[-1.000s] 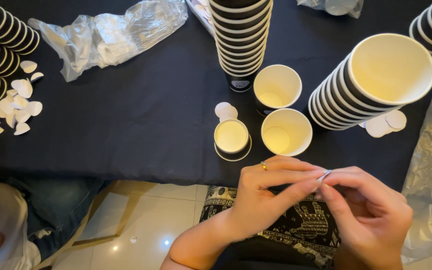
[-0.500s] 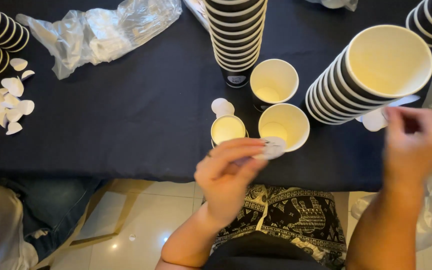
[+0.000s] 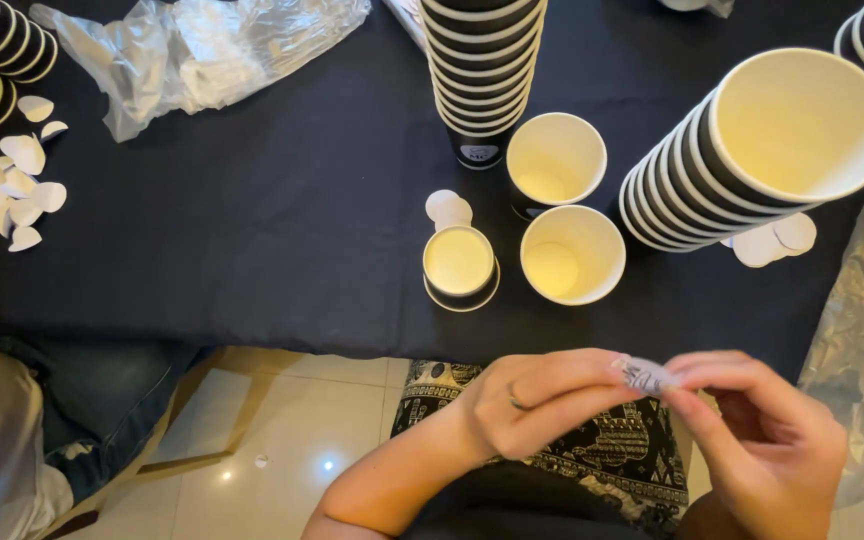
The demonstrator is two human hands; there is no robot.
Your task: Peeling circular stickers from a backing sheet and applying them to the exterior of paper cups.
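Peeling calls for a light pinch: the left hand (image 3: 532, 400) and right hand (image 3: 762, 440) meet at lower centre of the frame, fingertips closed on a small round sticker (image 3: 642, 375), which should stay flat. Its print is blurred; the right palm is hidden, and three open paper cups (image 3: 572, 255) wait above.

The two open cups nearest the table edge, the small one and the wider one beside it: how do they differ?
The small cup is narrower, and its dark outer wall shows; the wide cup shows almost only its pale inside. A white disc touches the small cup; none touches the wide cup. Both stand upright, empty, on the black tablecloth.
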